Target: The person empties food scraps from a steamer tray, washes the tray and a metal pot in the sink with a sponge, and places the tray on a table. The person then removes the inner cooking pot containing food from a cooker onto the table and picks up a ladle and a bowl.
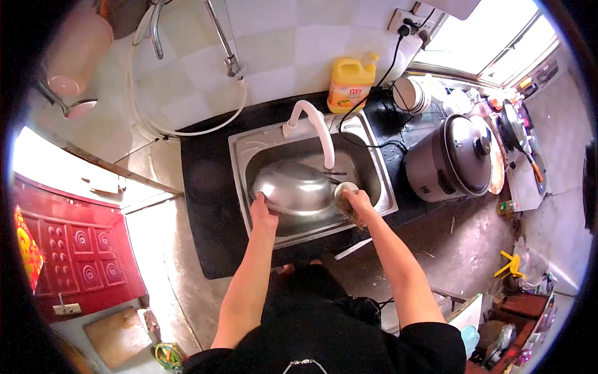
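Observation:
A shiny metal basin (pixel 296 186) is tilted inside the sink (pixel 377 202). My left hand (pixel 264 210) grips its near left edge, thumb up against the metal. At the basin's right side, my right hand (pixel 357 203) is closed on a scrubber (pixel 344 188) with a pale round top and a brownish, rough lower part; its exact kind is hard to make out. Above the basin hangs the white curved faucet (pixel 319 128). Dark thin utensils, partly hidden, lie behind the basin in the sink.
Behind the sink stands a yellow detergent jug (pixel 351 86). To the right are a large lidded cooker (pixel 450 159), a black power cord (pixel 374 146) and stacked bowls (pixel 411 95). A red door (pixel 87 243) is at the left.

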### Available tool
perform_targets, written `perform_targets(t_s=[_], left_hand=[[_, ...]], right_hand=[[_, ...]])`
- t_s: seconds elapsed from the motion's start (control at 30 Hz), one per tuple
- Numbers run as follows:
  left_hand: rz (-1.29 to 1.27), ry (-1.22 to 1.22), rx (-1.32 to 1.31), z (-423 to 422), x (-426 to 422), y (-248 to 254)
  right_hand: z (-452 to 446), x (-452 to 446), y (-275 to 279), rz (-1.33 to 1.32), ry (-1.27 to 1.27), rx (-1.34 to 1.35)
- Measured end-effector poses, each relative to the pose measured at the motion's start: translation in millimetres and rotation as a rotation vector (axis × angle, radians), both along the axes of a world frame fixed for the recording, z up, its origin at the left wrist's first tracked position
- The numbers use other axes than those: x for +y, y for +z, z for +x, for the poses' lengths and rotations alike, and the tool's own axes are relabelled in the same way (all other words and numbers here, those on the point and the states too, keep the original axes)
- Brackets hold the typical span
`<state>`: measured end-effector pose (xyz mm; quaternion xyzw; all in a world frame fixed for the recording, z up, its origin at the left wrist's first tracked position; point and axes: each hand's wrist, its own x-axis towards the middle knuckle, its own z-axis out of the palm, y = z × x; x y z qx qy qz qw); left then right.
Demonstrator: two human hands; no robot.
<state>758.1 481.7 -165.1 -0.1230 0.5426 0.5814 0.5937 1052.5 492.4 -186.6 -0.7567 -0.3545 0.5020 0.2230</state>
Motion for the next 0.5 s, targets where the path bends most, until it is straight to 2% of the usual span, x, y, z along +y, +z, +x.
perform_targets(t_s=[0.07,0.1,0.13,0.17,0.2,0.27,0.33,0.43,0.5], left_hand=[[0.086,-0.114,0.15,6.1,-7.6,17.3],[0.138,-0.161,0.21,9.9,-11.2,22.3],[0.188,-0.209,0.271,14.1,-15.0,27.1],[0.286,-0.261,0.319,20.2,-17.4,33.1],[0.253,-0.321,0.327,22.5,-17.1,33.1],[0.186,-0.439,0.345,24.8,-15.4,32.5],[0.216,-0.517,0.409,33.1,-11.9,30.8],[0.089,-0.647,0.538,49.6,4.5,34.5],[0.137,-0.635,0.689,68.6,7.9,36.5]], right_hand=[[-0.9,15.3,10.2,0.028,0.014,-0.091],[1.5,33.6,-26.2,0.155,-0.075,-0.13],[-2.4,53.2,-44.4,0.18,-0.272,0.206],[-7.8,70.3,-34.5,0.2,-0.254,0.409],[-13.8,87.2,-22.9,0.2,-0.239,0.611],[-38.5,102.6,37.4,0.12,-0.273,0.793],[-47.2,127.2,30.4,0.029,-0.284,0.948],[-44.7,132.6,36.9,0.155,-0.268,1.09],[-41.8,109.7,37.1,0.289,-0.184,0.838]])
